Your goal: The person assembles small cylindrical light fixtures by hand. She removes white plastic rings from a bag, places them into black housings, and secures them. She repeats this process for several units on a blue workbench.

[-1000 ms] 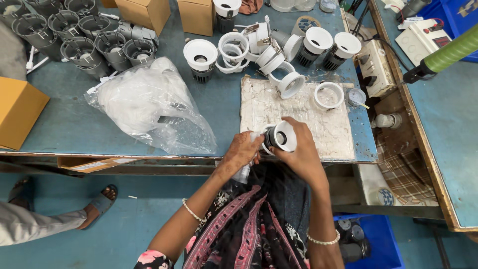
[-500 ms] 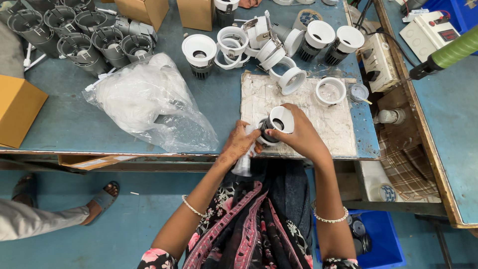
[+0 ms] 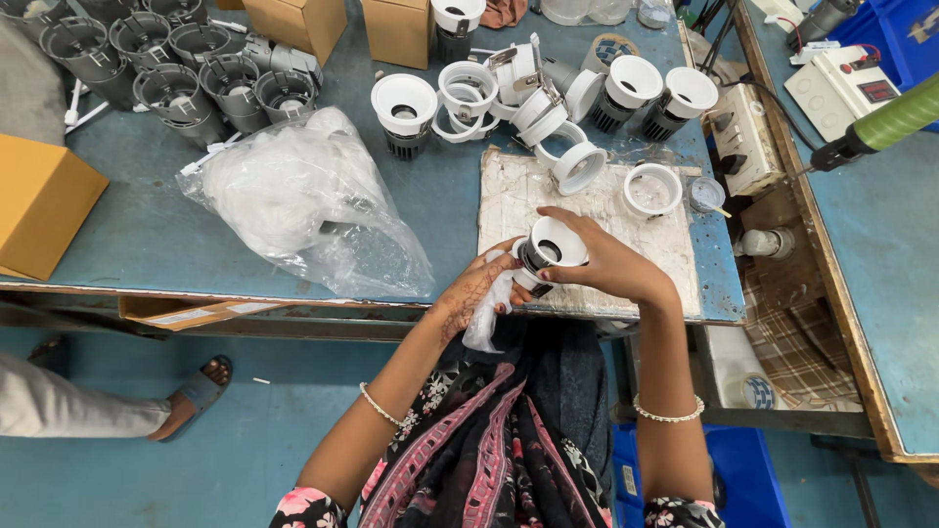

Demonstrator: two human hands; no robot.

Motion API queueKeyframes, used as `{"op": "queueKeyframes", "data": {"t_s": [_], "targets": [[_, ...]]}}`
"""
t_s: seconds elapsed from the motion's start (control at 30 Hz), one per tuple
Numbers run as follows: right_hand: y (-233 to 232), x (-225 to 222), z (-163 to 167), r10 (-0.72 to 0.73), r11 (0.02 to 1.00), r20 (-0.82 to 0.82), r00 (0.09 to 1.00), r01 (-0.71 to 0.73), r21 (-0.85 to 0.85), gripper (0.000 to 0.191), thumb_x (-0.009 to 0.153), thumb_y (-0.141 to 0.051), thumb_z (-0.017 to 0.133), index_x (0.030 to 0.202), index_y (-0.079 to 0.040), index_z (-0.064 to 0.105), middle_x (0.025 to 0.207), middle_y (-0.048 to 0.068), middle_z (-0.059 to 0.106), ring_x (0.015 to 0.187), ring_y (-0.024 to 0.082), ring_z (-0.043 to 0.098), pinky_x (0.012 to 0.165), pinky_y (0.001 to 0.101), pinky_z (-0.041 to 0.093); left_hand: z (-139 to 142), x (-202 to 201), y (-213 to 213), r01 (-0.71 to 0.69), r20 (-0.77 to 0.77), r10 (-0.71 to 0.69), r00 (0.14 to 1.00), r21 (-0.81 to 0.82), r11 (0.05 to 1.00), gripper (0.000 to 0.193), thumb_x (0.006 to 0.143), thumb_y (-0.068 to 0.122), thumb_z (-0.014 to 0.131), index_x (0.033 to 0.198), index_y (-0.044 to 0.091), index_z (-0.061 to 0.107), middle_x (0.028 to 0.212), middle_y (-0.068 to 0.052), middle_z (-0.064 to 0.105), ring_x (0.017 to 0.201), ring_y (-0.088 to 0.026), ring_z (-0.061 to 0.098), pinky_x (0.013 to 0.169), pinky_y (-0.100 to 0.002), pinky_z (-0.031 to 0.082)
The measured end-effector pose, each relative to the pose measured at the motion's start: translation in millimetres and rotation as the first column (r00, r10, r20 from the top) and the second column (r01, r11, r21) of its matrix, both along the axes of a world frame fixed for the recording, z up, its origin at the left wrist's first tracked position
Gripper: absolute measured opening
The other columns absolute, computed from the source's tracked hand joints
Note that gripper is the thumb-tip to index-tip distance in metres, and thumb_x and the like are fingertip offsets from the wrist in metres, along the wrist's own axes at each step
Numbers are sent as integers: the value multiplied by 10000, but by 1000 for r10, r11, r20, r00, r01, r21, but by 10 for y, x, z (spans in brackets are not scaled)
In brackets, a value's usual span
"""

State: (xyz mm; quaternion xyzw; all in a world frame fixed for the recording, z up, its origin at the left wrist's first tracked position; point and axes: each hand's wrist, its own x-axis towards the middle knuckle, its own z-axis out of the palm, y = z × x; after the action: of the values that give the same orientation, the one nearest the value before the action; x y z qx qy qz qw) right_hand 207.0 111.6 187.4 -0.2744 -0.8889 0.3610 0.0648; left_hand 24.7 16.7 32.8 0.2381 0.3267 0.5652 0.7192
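Observation:
My right hand [image 3: 608, 262] grips a round white-rimmed downlight fitting [image 3: 550, 248] with a dark body, held over the near edge of a worn white board [image 3: 636, 235]. My left hand [image 3: 476, 286] presses against the fitting's left side and holds a small white cloth [image 3: 486, 318] that hangs below the table edge. Both hands meet at the fitting, just in front of my body.
Several white downlight fittings [image 3: 528, 93] and loose white rings [image 3: 652, 189] lie behind the board. A crumpled clear plastic bag [image 3: 303, 196] lies left of it. Grey housings [image 3: 196, 68] and cardboard boxes [image 3: 44, 200] stand at the back left. Another person's sandalled foot [image 3: 196, 396] is at lower left.
The hands with the fitting sit slightly farther up on the board than a second ago. The white cloth now hangs visibly from my left hand.

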Motion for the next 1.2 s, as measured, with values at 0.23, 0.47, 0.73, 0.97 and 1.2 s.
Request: {"op": "queueKeyframes", "data": {"t_s": [0.23, 0.47, 0.73, 0.97, 1.2], "targets": [[19, 9, -35, 9, 998, -45, 999, -12, -54, 923, 721, -320, 878, 1483, -17, 453, 1496, 179, 522, 1399, 295, 487, 1149, 368, 349, 25, 130, -65, -98, -114, 99, 988, 17, 995, 599, 1019, 417, 551, 1545, 164, 419, 793, -154, 720, 562, -156, 692, 408, -227, 457], [-186, -26, -67, -104, 963, -24, 994, 106, 248, 886, 686, -361, 900, 1416, -25, 526, 1347, 196, 605, 1257, 368, 556, 1073, 428, 417, 107, 471, -246, -315, -82, 322, 943, 86, 945, 611, 1023, 400, 552, 1569, 213, 349, 787, -128, 717, 597, -163, 696, 440, -239, 485], [-256, 40, -19, -53, 974, -43, 998, 61, 217, 888, 749, -388, 846, 1479, -52, 469, 1258, 221, 570, 1183, 380, 522, 1034, 442, 417, 275, 385, -257, -324, -183, 345, 921, 132, 937, 605, 996, 220, 540, 1574, 166, 370, 732, -124, 695, 547, -174, 680, 407, -259, 484], [-186, 76, -106, -164, 982, -76, 983, 170, 76, 729, 829, -367, 782, 1441, -51, 544, 1255, 219, 542, 1159, 298, 544, 845, 390, 532, 459, 297, -277, -290, -247, 310, 918, 117, 950, 568, 1015, 174, 519, 1569, 150, 394, 730, -122, 696, 531, -171, 679, 396, -254, 486], [-73, 192, -434, -540, 743, -89, 837, 424, -519, 421, 950, -382, 662, 1090, 7, 582, 896, 125, 688, 752, 193, 682, 616, 300, 566, 578, 343, -318, -301, -171, 321, 931, 136, 944, 565, 1026, 172, 497, 1574, 171, 363, 763, -122, 720, 544, -162, 685, 399, -251, 483]]}}
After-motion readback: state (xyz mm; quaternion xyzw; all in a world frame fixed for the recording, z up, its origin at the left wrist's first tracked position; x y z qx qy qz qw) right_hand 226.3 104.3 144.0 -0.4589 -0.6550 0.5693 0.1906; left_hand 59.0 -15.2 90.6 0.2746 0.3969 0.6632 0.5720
